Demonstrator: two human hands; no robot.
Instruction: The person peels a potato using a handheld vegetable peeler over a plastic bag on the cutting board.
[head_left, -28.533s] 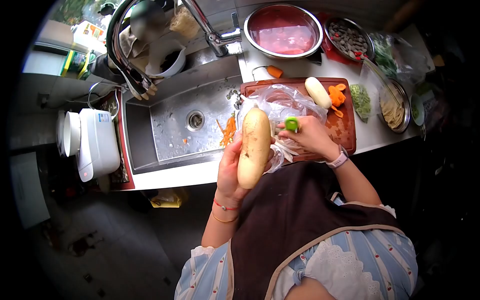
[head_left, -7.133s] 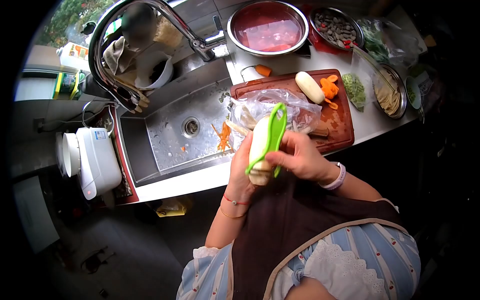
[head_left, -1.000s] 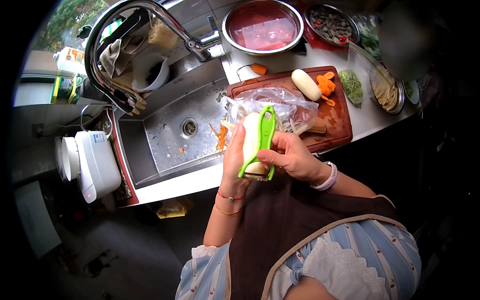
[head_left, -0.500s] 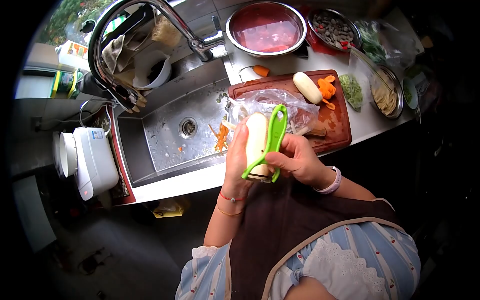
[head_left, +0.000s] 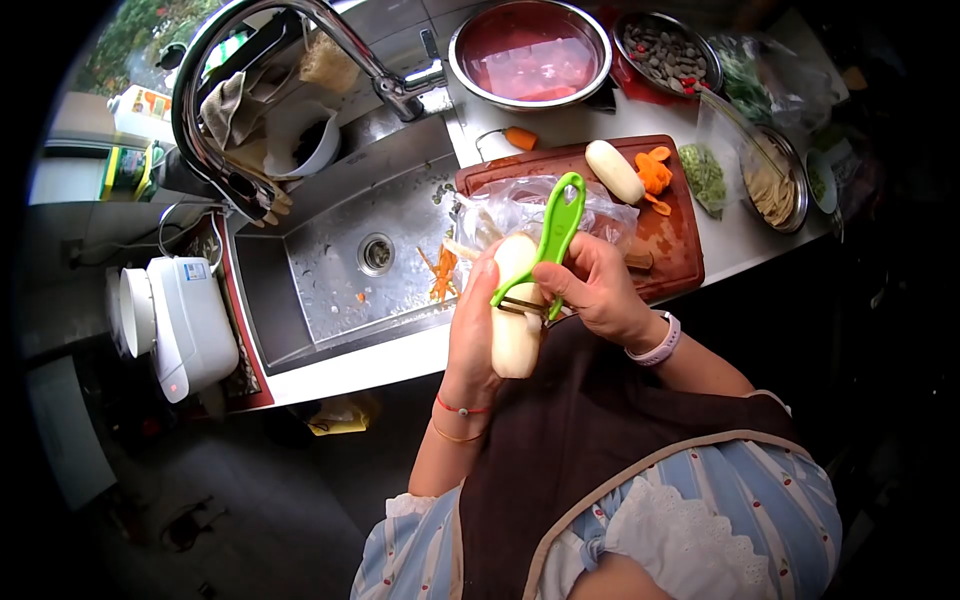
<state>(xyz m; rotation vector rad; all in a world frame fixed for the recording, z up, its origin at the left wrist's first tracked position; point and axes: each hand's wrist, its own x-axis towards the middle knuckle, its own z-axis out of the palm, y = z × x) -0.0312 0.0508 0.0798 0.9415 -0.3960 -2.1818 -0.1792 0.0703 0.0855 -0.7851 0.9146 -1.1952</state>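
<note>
My left hand (head_left: 473, 325) is wrapped round a pale, oblong root vegetable (head_left: 514, 352), held lengthwise over the counter's front edge. My right hand (head_left: 602, 292) grips a bright green peeler (head_left: 562, 225) by its handle, thumb on the front. The peeler's blade lies across the middle of the vegetable, with a bit of pale peel at it. Behind my hands, a clear plastic bag (head_left: 600, 218) lies on the reddish-brown cutting board (head_left: 672, 262). A second pale root vegetable (head_left: 614, 172) and orange carrot pieces (head_left: 653, 172) lie on the board.
The steel sink (head_left: 330, 285) at left holds orange peelings (head_left: 440, 272) under a curved faucet (head_left: 185, 110). At the back stand a steel basin of water (head_left: 530, 98) and a bowl of shellfish (head_left: 668, 60). A white appliance (head_left: 195, 325) stands left of the sink.
The peeler has moved up along the vegetable, away from my body, from its near end to its middle. My right hand has moved with it. The left hand keeps its hold.
</note>
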